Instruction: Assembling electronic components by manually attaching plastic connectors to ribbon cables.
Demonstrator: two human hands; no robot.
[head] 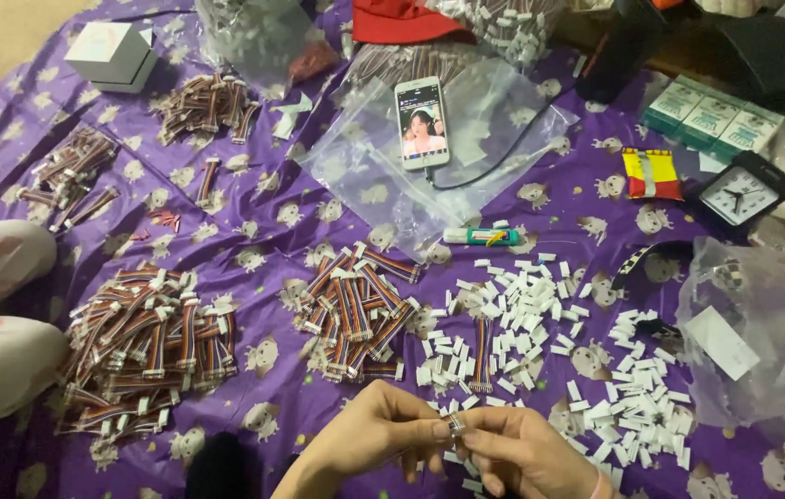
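Connector [456,424] is being pinched between left hand [369,439] and right hand [526,451], both closed on it, above loose white connectors [540,314] on purple sheet [263,240].

Bare purple patterned cloth [263,402] is lying open at ten o'clock of the two hands, a lane running between the large heap of striped ribbon cables with white plugs [147,346] and the smaller heap of the same cables [355,314]. Scattered small white plastic connector housings [540,319] are crowding twelve to three o'clock. A clear crinkled plastic bag [762,333] is blocking the right.
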